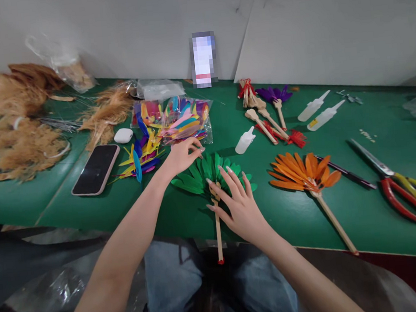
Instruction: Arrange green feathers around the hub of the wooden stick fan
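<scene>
Starting at the left, heaps of tan fibre [10,131] run off the frame edge, followed by a dark phone [96,169] and loose coloured feathers [145,154] lying partly under a clear bag [185,116] whose contents blur together. The left hand [182,156] pinches, fingertips narrowed, the upper edge of the green feather fan [200,174] at table centre, while the right hand [240,204] lies spread flat over the fan, hiding its right half and the top of its wooden stick [218,233]. Further right lie 1 orange feather fan [303,171], 3 small squeeze bottles [313,106] and red-and-yellow scissors [406,188] nearly touching the frame edge.
</scene>
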Available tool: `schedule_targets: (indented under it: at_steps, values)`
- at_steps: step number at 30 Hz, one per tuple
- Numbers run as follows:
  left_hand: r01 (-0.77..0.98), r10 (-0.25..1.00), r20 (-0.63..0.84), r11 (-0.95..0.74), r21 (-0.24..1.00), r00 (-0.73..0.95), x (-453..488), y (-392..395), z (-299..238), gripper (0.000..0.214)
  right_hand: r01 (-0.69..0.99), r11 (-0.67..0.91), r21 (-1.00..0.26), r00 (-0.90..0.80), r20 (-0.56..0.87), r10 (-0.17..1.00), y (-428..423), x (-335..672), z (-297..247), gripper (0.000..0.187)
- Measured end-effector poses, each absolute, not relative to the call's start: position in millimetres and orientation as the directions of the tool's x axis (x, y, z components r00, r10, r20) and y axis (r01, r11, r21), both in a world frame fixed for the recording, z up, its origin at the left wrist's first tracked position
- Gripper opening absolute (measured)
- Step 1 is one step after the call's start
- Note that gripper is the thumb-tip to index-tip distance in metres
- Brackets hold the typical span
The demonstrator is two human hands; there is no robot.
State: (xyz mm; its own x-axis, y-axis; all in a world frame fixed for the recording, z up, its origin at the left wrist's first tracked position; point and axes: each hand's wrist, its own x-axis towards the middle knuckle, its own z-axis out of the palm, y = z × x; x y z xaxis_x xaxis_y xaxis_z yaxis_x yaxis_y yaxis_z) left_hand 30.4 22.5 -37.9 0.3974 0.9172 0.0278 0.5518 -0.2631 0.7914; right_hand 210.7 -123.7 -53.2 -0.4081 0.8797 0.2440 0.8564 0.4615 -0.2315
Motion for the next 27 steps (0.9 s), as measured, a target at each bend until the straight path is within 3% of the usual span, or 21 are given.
schedule_targets:
  at_steps: [19,27]
  values:
    - [0.469,0.861,-0.13,-0.137,0.872,0.492,34,20,-28,0.03,0.855,0.461,-0.238,-0.402,0.258,0.879,-124,211,-54,0.052]
    - [0.446,0.84,-0.137,-0.134,0.885,0.524,34,21,-32,0.025,0.853,0.466,-0.236,-0.409,0.252,0.877,-124,211,-55,0.052]
